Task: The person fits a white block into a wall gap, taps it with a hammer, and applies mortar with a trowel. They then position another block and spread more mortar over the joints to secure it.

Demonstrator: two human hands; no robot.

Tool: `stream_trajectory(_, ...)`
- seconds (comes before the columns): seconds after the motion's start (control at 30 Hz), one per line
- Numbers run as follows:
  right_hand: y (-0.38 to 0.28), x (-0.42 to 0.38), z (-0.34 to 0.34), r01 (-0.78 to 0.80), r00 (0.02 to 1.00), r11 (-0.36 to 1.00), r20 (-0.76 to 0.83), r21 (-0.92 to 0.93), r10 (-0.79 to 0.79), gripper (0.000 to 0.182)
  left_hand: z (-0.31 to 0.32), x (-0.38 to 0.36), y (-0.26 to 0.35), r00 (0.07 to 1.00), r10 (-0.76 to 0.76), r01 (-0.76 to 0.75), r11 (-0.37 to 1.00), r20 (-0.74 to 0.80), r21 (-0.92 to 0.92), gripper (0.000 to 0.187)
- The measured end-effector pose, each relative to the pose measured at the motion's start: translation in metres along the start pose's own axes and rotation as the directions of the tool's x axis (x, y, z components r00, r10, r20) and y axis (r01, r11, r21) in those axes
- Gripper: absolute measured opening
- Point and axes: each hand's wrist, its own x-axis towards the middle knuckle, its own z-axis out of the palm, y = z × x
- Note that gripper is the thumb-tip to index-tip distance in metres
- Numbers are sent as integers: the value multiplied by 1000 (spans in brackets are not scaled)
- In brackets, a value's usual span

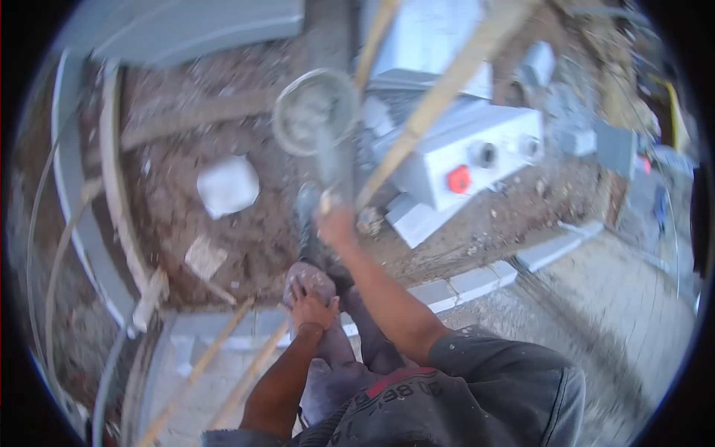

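Though blurry, grey mix (302, 110) inside bucket (278, 124)

Right hand (337, 226) blurred, its tool (326, 155) too smeared to identify, bucket (278, 121) contents indistinct, shirt (477, 395) cut off below

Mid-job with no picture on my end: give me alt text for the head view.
A person's right hand grips a blurred, trowel-like tool pointing at a round bucket of grey material, while the left hand rests on a knee. Right of the bucket sits a white box with round fittings, one red.
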Motion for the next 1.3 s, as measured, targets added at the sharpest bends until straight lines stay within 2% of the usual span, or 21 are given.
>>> stream_trajectory(0.03,12,-18,-10,28,999,1000,-23,4,-28,32,-3,-3,5,999,-37,38,999,-13,26,105)
stream_trajectory(0.1,23,-54,-69,24,989,990,146,-137,-3,37,-18,-9,15,997,-68,69,998,-44,14,102)
stream_trajectory(0.23,94,-122,-227,12,888,932,432,-362,156,30,2,31,-24,935,-67,-69,928,-348,-365,94)
stream_trajectory(0.27,120,-145,-260,-132,929,933,287,-334,234,29,23,62,-59,925,-101,-47,926,-366,-374,94)
stream_trajectory(0.33,191,-176,-328,-125,891,873,333,-472,308,30,-31,12,-41,953,-190,96,929,-237,-359,90)
stream_trajectory(0.37,260,-188,-332,-269,928,900,156,-343,337,33,-41,22,-56,979,-179,155,964,-101,-215,86)
stream_trajectory(0.4,292,-211,-366,-276,934,884,110,-378,339,36,-29,69,-102,963,236,-223,969,-127,105,78)
stream_trajectory(0.43,339,-230,-381,-316,935,876,36,-363,353,40,-49,55,-93,957,288,-278,893,26,354,67)
stream_trajectory(0.47,356,-250,-409,-380,923,879,-49,-287,383,43,-78,46,-86,925,370,-322,883,-85,342,53)
stream_trajectory(0.53,414,-284,-436,-574,815,806,-192,-144,546,43,-107,54,-11,900,422,-355,856,-111,375,54)
stream_trajectory(0.6,446,-318,-458,-668,659,724,-317,172,682,39,-111,52,67,894,436,-374,855,-108,360,55)
stream_trajectory(0.7,545,-346,-445,-766,513,593,-318,249,797,38,-82,29,197,896,433,-384,867,-101,317,57)
stream_trajectory(0.77,597,-358,-440,-805,425,469,-197,363,883,37,-32,23,279,905,415,-378,887,-96,265,58)
stream_trajectory(0.83,688,-356,-401,-765,486,495,-135,412,864,42,28,18,393,902,421,-399,899,-100,181,60)
stream_trajectory(0.9,707,-385,-444,-770,493,248,301,587,817,45,52,-5,439,930,357,-342,929,-93,144,62)
stream_trajectory(0.97,717,-408,-467,-726,420,224,161,650,893,46,83,-17,473,957,284,-277,955,-59,104,64)
stream_trajectory(1.0,752,-407,-439,-748,416,300,66,592,907,48,110,-67,540,822,563,-561,777,81,285,67)
stream_trajectory(1.03,766,-407,-447,-747,403,308,34,588,914,45,136,-103,603,641,760,-720,548,107,425,69)
stream_trajectory(1.1,794,-409,-466,-615,393,176,105,769,913,41,158,-104,690,433,846,-879,321,312,352,61)
stream_trajectory(1.23,850,-382,-494,-586,322,148,61,797,945,35,179,-92,820,717,697,-691,704,26,166,56)
stream_trajectory(1.3,866,-364,-529,-560,234,115,23,821,972,35,195,-75,852,742,662,-669,742,-109,-49,51)
